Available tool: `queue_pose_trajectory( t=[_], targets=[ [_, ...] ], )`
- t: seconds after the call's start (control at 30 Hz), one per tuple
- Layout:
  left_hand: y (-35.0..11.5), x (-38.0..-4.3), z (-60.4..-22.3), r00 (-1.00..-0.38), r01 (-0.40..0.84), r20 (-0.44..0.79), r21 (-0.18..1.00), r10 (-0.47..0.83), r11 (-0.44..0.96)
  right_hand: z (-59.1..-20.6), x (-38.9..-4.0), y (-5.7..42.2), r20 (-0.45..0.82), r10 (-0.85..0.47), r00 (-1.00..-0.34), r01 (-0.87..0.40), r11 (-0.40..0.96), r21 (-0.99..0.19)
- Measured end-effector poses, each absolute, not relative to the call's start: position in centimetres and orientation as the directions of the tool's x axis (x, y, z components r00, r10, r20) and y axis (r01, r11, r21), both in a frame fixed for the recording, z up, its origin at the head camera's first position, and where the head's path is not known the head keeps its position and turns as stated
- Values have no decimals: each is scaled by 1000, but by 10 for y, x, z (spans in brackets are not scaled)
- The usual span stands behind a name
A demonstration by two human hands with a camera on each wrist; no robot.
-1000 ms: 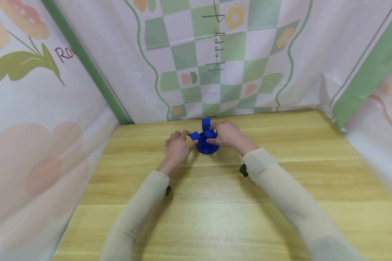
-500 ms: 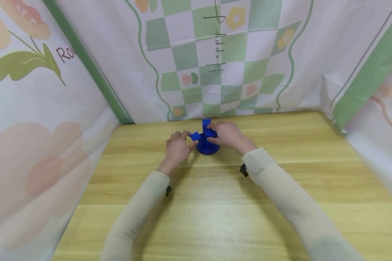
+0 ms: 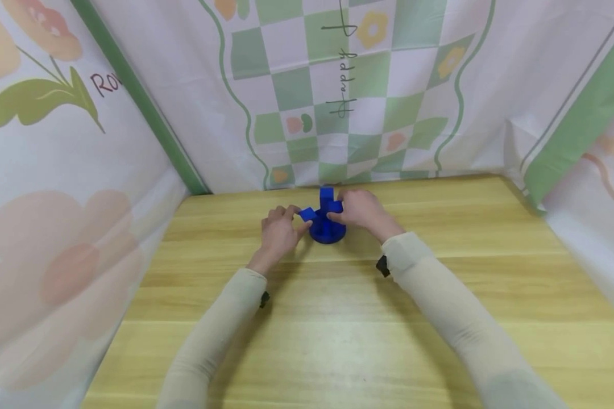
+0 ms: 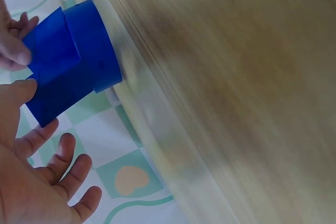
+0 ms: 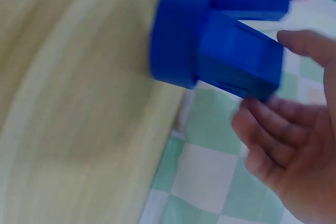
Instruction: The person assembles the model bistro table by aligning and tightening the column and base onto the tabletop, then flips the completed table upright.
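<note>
A blue round base (image 3: 327,233) stands on the table near its back edge, with several blue box-shaped arms rising from it. My left hand (image 3: 278,232) pinches the left blue arm (image 3: 307,214) between thumb and index finger, its other fingers spread apart. On the other side, my right hand (image 3: 365,213) holds the right blue arm (image 5: 241,53) near its outer end, thumb on one edge and fingertips on the opposite one. The back blue arm (image 3: 327,195) stands upright, untouched. How the arms join the base is hard to make out.
A light wood-grain table (image 3: 317,341) stretches in front of the base. Behind it hangs a white and green checkered cloth (image 3: 332,125), close to the base. Flowered cloth (image 3: 66,227) closes off the left side, and more cloth hangs at the right.
The right hand's fingers have shifted slightly rightward, and more of the right arm's top shows beside the back arm. My left hand keeps its pinch. The head view has drifted a little.
</note>
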State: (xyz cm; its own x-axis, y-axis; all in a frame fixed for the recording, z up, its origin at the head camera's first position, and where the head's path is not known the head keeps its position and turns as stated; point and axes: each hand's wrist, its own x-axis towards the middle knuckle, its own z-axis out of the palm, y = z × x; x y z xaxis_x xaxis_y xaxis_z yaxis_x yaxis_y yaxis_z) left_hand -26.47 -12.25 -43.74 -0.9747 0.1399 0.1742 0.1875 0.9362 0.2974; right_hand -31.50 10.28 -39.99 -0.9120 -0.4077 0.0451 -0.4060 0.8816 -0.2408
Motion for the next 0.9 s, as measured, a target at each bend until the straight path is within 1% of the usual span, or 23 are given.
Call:
queue_pose_trajectory(
  t=[0.1,0.23,0.27,0.33,0.47,0.53,0.6,0.77,0.83,0.9],
  targets=[
    [-122,-265,-437,-973,187,187,300,135,935,-398,-316,105,50,-405,-913,-403,877,-261],
    [-122,-265,-437,-973,187,190,301,134,935,-398,-315,108,35,-338,-940,-335,904,-267],
    [-122,-265,-437,-974,186,185,303,133,935,-398,-314,109,37,-339,-940,-336,903,-267],
    [-121,-265,-437,-975,183,178,311,132,933,-397,-313,110,38,-385,-922,-380,885,-269],
    [-120,-265,-437,-976,183,176,321,131,929,-395,-311,113,33,-507,-861,-496,825,-270],
    [-120,-265,-437,-974,187,182,321,133,928,-393,-310,116,29,-530,-847,-518,814,-263],
    [-120,-266,-437,-974,188,184,317,134,930,-392,-310,118,33,-520,-853,-511,822,-251],
    [-120,-266,-436,-976,177,178,305,126,936,-394,-307,120,19,-442,-897,-434,869,-236],
    [-120,-266,-436,-976,175,177,305,125,936,-395,-305,119,9,-445,-896,-434,869,-237],
    [-120,-266,-436,-976,176,178,308,126,935,-396,-303,118,11,-478,-879,-467,854,-231]
  ],
)
